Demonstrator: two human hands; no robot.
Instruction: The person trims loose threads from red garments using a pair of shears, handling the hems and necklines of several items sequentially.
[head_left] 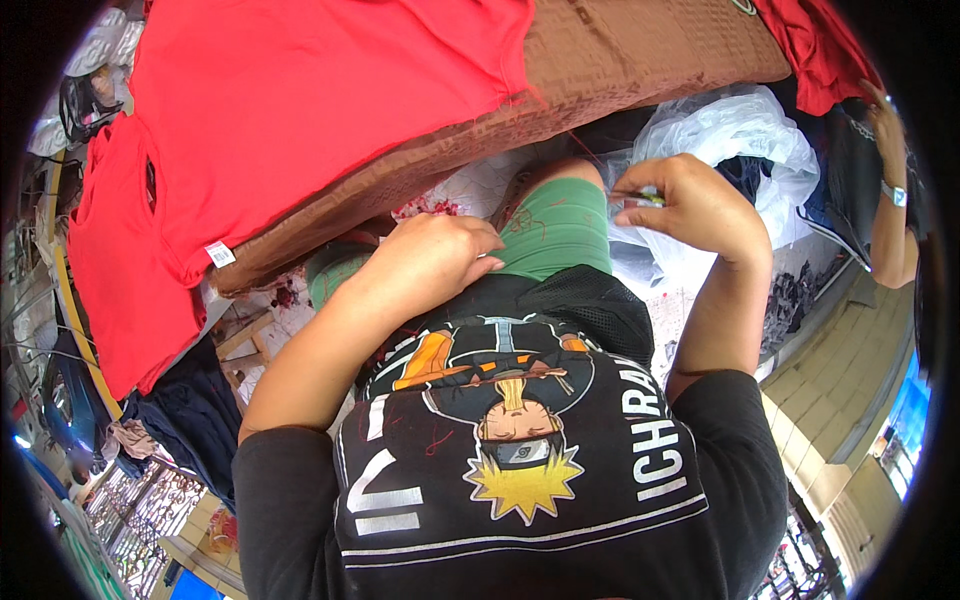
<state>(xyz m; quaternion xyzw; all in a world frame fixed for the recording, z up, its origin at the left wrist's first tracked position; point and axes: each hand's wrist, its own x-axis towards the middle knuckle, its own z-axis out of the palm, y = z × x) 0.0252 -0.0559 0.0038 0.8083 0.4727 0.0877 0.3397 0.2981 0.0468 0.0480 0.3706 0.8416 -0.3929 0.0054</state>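
Note:
My left hand is closed in a pinch above my lap, at the hem of my black T-shirt. A tiny pale bit shows at its fingertips, too small to name. My right hand is raised over my right thigh, its fingers curled around a small yellow and dark tool, mostly hidden by them. A red garment with a white label lies in front of me, and neither hand touches it. Loose red threads lie on my green shorts, and a thread runs up near my right fingers.
Brown cloth covers the surface under the red garment. A translucent plastic bag sits beyond my right hand. At the far right are another person's arm and more red fabric. Dark blue cloth hangs at the left.

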